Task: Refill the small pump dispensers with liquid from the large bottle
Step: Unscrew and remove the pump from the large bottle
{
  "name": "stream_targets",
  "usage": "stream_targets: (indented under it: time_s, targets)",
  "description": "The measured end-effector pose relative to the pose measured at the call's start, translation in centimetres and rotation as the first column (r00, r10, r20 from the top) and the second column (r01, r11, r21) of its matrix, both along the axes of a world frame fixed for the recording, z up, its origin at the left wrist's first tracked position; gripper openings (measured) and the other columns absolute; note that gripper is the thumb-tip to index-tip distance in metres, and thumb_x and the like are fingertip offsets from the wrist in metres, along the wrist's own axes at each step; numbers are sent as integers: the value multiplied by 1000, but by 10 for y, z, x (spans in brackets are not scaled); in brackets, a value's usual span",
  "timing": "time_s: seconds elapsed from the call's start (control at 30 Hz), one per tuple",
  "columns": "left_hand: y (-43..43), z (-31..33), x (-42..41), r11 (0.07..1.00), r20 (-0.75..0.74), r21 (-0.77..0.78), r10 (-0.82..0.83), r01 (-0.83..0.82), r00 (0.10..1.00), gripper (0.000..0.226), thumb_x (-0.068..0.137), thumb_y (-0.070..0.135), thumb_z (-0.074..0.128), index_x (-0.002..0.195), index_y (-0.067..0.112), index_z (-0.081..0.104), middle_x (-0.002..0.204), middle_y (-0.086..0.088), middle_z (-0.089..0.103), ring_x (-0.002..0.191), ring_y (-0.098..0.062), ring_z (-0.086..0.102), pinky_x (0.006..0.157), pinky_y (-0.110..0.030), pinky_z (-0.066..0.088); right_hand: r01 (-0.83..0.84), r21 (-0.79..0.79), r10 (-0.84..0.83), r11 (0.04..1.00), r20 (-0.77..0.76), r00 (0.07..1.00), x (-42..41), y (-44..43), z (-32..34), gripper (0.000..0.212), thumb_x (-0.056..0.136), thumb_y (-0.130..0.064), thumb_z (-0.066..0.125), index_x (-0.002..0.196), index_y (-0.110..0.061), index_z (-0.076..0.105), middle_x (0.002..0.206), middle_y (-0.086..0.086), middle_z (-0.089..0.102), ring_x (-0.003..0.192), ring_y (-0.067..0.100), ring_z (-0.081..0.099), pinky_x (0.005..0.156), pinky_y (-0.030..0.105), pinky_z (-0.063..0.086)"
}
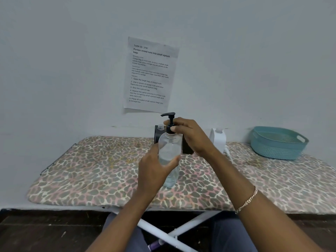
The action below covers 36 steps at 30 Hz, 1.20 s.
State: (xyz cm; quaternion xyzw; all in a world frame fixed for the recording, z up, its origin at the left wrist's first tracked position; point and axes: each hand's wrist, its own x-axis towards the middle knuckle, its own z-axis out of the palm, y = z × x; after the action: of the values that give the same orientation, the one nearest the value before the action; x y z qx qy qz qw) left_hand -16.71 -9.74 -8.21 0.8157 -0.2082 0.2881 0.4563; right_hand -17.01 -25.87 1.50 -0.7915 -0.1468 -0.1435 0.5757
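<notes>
A clear plastic bottle (pixel 170 148) with a black pump head (pixel 169 118) stands on the leopard-print board (pixel 94 171), partly filled with clear liquid. My left hand (pixel 154 170) grips the bottle's body. My right hand (pixel 189 137) pinches the black pump collar at the bottle's neck. Behind the bottle stands a black dispenser (pixel 157 133) with an open clear neck, mostly hidden by my hands. A white dispenser (pixel 218 140) stands to the right, near the wall.
A teal plastic basket (pixel 278 142) sits at the back right of the board. A printed sheet (pixel 150 75) hangs on the wall above. The board's white legs (pixel 163 231) cross below its front edge.
</notes>
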Motion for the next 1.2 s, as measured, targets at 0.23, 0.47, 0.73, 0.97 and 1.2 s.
stream_targets:
  time_s: [0.23,0.47,0.73,0.97,1.2]
  targets:
    - [-1,-4,0,1000,11,-20,10,-10,1000,67,85,64,77,135,22,61,109,6,74,91,-13,71,74,-25,55,279,-10,-275,960,125,953,0,28,-12,41,82,-36,89,92,-22,51,79,-12,54,65,0,47,64,14,43]
    - [-2,-3,0,1000,-21,-23,10,-10,1000,64,84,65,78,130,23,62,106,8,73,91,-10,70,74,-29,59,2,200,-22,980,98,995,0,14,-16,22,102,-3,63,122,-4,70,116,4,76,112,17,73,100,33,55]
    - [-2,-3,0,1000,-13,-24,11,-12,1000,71,83,67,75,136,22,60,110,6,74,95,-12,71,79,-32,59,290,-9,-286,957,119,951,-4,29,-13,54,82,-38,88,121,-23,54,101,-13,59,94,2,61,84,21,51]
    - [-2,-2,-1,999,-18,-39,3,-4,1000,65,82,71,72,126,24,63,105,10,73,92,-9,70,76,-34,60,-20,216,-2,976,99,995,3,10,-20,26,101,2,62,121,-12,70,118,11,77,120,22,71,100,30,55]
    - [-3,-2,0,1000,-12,-26,3,-3,1000,77,83,77,68,140,26,59,122,10,73,106,-10,70,87,-35,60,229,64,-234,971,98,967,-1,24,-17,51,83,-40,87,120,-27,55,103,-6,60,89,4,61,82,17,52]
